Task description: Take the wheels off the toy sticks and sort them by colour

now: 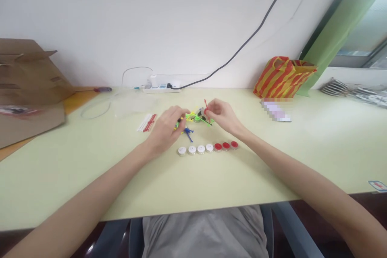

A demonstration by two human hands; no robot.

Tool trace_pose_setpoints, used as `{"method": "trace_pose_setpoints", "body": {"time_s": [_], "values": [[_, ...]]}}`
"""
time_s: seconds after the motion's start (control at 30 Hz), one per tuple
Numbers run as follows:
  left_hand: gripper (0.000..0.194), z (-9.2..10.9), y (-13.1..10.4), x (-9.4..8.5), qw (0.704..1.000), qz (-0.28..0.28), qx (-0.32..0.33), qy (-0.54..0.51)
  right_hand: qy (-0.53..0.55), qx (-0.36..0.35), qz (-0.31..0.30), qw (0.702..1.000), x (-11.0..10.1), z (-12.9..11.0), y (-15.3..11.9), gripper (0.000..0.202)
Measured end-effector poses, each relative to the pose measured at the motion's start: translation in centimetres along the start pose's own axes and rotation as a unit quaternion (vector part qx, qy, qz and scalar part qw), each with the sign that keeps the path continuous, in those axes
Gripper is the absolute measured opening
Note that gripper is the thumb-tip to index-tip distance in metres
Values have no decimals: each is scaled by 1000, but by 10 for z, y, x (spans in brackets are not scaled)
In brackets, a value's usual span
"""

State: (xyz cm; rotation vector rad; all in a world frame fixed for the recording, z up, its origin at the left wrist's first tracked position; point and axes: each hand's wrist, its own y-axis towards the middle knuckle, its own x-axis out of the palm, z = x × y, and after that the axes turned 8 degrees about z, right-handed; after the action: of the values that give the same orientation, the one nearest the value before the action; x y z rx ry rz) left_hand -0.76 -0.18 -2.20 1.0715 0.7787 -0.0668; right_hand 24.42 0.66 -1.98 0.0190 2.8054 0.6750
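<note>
My right hand (222,113) pinches a thin red plastic stick (205,103) with an arrow-like tip, near a small red round part. My left hand (169,125) hovers at or rests on the left side of a loose pile of small parts, thumb and fingers apart. Yellow and green plastic sticks (196,117) lie in that pile, between the hands, with dark and clear bits among them. Close to my left thumb are blue sticks (189,133). A row of small round pieces sits nearer me: several white-topped ones (201,150), then three red-topped ones (226,146).
White sticks (144,122) and red sticks (150,122) lie side by side left of my left hand. A power strip (161,88) stands by the wall with a black cable (242,50). A cardboard box (30,76) is left; a striped bag (282,77) is right.
</note>
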Motion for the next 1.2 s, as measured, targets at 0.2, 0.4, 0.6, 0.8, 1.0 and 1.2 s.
{"method": "trace_pose_setpoints", "body": {"time_s": [0.2, 0.4, 0.6, 0.8, 1.0, 1.2], "values": [[43, 14, -5, 10, 992, -63, -54, -91, 154, 22, -51, 986, 0, -28, -22, 24], [29, 27, -5, 7, 975, -71, -145, -155, 194, 37, -116, 973, 10, -36, -30, 33], [14, 33, -4, 3, 975, -65, -131, -170, 194, 36, -137, 971, 12, -37, -30, 35], [16, 31, -1, -1, 982, -81, -77, -149, 200, 44, -169, 964, 5, -47, -32, 33], [24, 31, 1, -1, 986, -58, -45, -152, 173, 33, -177, 968, 2, -47, -31, 40], [25, 35, 2, 2, 982, -47, -37, -179, 194, 15, -184, 963, 0, -45, -30, 39]]}}
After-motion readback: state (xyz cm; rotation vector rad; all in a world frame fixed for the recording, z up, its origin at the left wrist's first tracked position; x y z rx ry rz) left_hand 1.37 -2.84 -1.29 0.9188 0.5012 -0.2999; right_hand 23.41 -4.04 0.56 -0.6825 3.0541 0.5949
